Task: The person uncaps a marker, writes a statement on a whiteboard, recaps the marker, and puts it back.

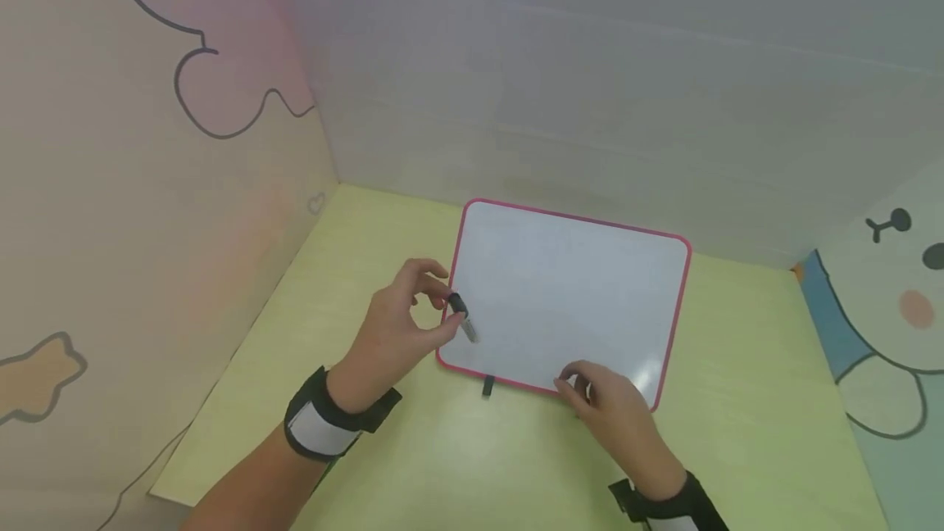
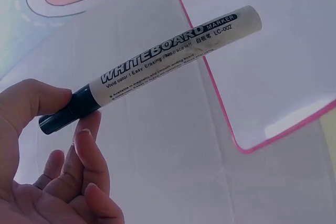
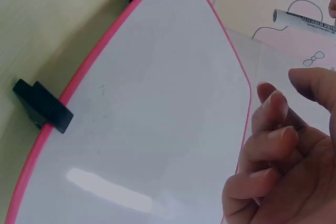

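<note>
Marker (image 2: pixel 184 48) is up over the whiteboard's (image 1: pixel 568 301) left edge; left hand (image 1: pixel 389 326) pinches it by the black cap (image 2: pixel 74 110), thumb one side, fingers the other; right hand (image 1: pixel 619 416) is at the whiteboard's near edge, fingers loosely curled, thumb apart, holding nothing; I'd guess it's light, stiff, kinda slick, pretty tough; mid-barrel seems safer, caps can pop; reads "WHITEBOARD MARKER", "LC-002", "Easy Erasing"; bottom line's too blurry

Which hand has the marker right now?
The left hand, pinching the marker at its black end; the right hand, by the whiteboard, holds nothing.
</note>
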The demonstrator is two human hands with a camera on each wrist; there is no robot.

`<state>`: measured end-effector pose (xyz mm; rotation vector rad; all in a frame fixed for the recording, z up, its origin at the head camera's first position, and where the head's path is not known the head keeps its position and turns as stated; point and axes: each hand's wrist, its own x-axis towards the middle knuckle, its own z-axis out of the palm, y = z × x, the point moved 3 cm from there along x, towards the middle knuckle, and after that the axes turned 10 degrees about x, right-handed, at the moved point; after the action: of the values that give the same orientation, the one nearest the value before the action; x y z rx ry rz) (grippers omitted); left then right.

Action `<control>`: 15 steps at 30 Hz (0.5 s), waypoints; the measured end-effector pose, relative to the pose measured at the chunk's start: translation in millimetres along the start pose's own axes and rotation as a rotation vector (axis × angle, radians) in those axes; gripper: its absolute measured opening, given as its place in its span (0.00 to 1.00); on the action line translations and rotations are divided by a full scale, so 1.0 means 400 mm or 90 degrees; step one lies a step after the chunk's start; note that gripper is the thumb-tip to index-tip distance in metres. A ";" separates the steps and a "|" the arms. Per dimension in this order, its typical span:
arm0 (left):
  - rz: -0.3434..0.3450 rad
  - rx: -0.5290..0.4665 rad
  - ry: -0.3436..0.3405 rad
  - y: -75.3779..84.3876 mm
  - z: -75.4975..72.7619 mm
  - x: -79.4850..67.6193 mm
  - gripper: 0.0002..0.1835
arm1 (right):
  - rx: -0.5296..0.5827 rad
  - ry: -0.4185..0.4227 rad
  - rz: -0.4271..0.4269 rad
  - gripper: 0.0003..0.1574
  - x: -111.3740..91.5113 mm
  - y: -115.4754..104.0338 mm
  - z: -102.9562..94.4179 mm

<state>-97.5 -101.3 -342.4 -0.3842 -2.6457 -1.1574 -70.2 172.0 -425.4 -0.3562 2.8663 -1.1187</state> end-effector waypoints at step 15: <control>0.135 0.001 -0.142 0.116 0.098 -0.008 0.19 | 0.234 0.075 -0.319 0.24 0.023 -0.106 0.019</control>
<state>-83.6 -42.3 -337.9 -0.8155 -2.7050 -1.1024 -69.9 134.4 -402.1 -1.0490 2.6453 -1.7552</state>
